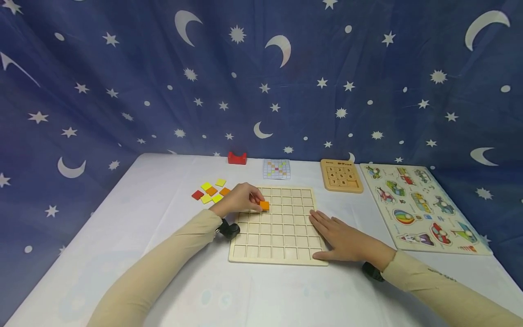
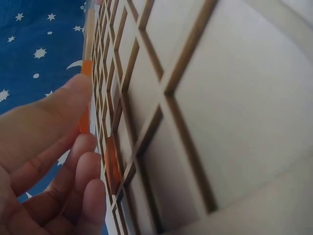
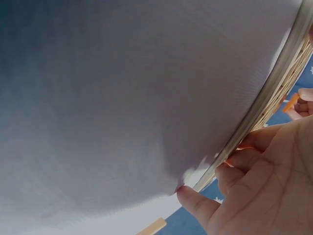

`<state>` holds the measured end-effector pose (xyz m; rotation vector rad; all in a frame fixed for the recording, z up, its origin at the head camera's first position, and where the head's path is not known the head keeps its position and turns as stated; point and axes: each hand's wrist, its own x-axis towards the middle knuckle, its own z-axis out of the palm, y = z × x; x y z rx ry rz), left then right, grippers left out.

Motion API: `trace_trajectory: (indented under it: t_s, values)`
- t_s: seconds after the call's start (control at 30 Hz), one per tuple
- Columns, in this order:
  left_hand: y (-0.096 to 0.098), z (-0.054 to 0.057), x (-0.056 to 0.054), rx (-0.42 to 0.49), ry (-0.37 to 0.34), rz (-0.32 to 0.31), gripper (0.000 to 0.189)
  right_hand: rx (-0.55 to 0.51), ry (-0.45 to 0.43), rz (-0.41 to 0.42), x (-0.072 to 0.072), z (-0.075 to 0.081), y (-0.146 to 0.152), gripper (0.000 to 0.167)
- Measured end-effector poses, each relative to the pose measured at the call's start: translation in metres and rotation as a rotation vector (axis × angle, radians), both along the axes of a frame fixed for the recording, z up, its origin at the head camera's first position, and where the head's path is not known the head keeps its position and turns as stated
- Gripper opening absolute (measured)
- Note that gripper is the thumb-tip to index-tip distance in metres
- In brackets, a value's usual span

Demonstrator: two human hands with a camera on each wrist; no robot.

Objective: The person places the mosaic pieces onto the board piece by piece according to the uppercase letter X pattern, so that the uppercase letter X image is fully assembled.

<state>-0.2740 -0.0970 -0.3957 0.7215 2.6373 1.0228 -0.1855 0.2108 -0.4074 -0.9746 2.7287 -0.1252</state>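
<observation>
My left hand: thumb and fingers pinching an orange tile above the board, part of which it hides. My right hand: fingers extended, thumb apart, resting on the board's right edge. Orange patch on the board, left wrist view: tile or reflection, I cannot tell.

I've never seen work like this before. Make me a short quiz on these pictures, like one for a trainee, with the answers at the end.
1. What colour is the tile that the left hand pinches?
A) red
B) yellow
C) orange

2. True or false: in the head view, the red object lies to the left of the patterned card.

3. Fill in the gap: in the head view, the right hand rests at the ____ edge of the grid board.

Key:
1. C
2. True
3. right
</observation>
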Motion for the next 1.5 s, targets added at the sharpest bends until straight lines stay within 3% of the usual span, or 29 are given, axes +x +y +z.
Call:
trace_trajectory:
  t_s: [0.5,1.03,1.5]
  values:
    - [0.010,-0.003,-0.003,-0.092,0.044,0.000,0.020,-0.009,0.005,0.007,-0.001,0.002,0.000,0.100]
    - [0.010,-0.005,-0.003,-0.109,0.032,0.017,0.014,-0.011,0.004,0.006,0.000,0.000,0.000,0.101]
    - [-0.010,0.006,-0.001,-0.023,-0.014,0.011,0.021,-0.010,-0.003,0.003,0.000,0.000,0.001,0.101]
